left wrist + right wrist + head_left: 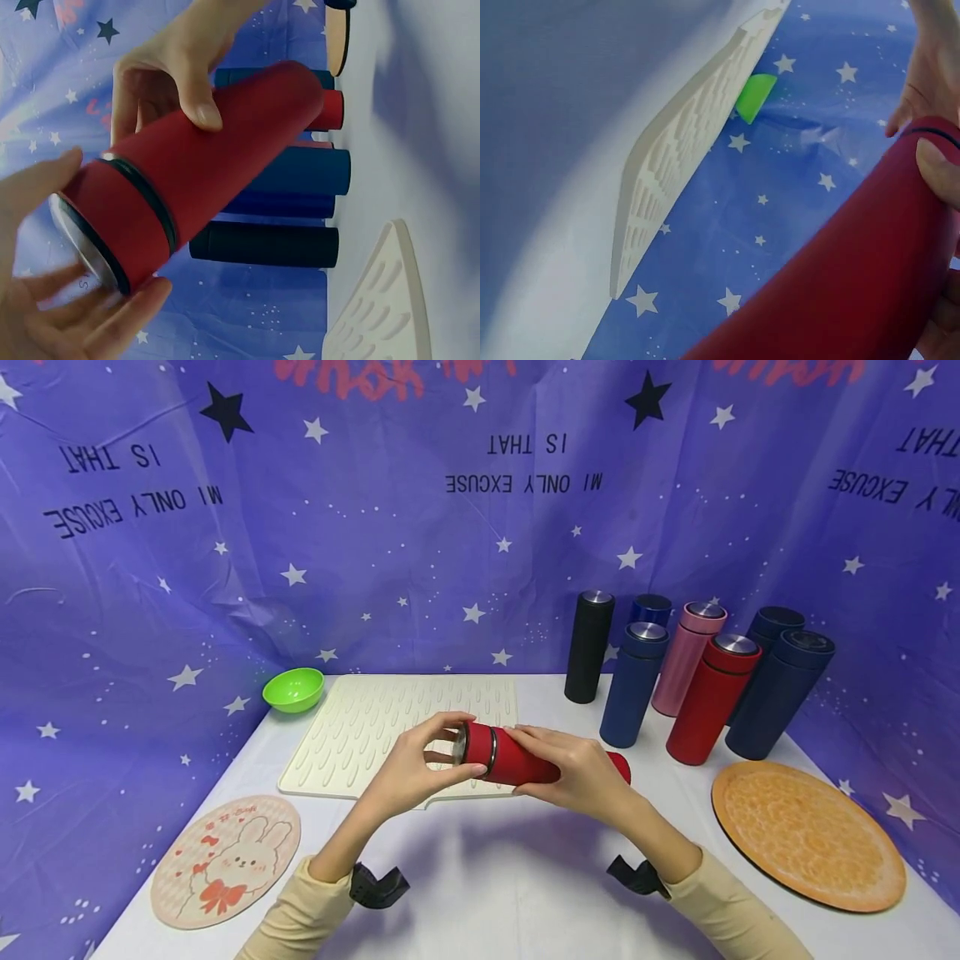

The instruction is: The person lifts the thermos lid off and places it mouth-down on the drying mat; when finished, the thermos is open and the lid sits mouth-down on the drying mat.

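A red thermos bottle (517, 760) is held in the air, lying nearly level, its lid end to the left. My left hand (412, 768) grips the lid (124, 225) with thumb and fingers around its rim. The right hand (573, 768) holds the bottle's body, thumb on one side and fingers on the other. In the left wrist view the lid sits on the body with a dark ring (142, 195) between them. The right wrist view shows the red body up close, with the right thumb (939, 169) near the ring.
Several upright bottles stand at the back right, among them a black one (588, 647) and a red one (712, 702). A cream drying mat (330, 752) lies behind the hands, a green bowl (294, 690) at its left. Round mats lie left (225, 860) and right (810, 835).
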{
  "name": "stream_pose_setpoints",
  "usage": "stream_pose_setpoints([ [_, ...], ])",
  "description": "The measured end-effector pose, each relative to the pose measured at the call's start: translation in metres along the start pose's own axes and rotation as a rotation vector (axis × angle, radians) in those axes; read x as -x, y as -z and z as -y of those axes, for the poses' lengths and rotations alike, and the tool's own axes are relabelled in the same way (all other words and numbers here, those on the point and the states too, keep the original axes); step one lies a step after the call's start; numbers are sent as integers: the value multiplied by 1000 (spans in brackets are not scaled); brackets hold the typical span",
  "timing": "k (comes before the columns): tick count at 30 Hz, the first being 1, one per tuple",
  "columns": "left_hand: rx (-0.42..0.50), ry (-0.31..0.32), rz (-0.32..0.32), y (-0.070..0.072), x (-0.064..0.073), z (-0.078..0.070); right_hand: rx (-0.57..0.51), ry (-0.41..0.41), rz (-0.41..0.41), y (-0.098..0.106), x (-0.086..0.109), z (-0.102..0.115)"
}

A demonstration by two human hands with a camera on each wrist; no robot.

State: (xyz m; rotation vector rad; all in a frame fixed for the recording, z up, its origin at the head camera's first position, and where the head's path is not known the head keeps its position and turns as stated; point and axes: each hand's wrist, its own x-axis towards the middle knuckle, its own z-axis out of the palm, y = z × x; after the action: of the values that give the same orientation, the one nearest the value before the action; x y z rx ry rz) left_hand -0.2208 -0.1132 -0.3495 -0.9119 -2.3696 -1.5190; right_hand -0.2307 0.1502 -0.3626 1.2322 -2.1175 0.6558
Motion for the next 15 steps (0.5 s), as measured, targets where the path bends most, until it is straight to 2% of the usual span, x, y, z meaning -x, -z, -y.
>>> stream_pose_setpoints([
  [5,18,-170,94,1,-1,1,-237,-138,110,5,2,-4],
  [8,29,-238,149,2,-1,-1,-341,-230,185,8,3,-7],
  [11,40,-255,174,3,0,-5,-377,-278,222,10,2,-7],
  [15,74,-156,126,3,3,-21,-341,-250,187,8,2,-3],
])
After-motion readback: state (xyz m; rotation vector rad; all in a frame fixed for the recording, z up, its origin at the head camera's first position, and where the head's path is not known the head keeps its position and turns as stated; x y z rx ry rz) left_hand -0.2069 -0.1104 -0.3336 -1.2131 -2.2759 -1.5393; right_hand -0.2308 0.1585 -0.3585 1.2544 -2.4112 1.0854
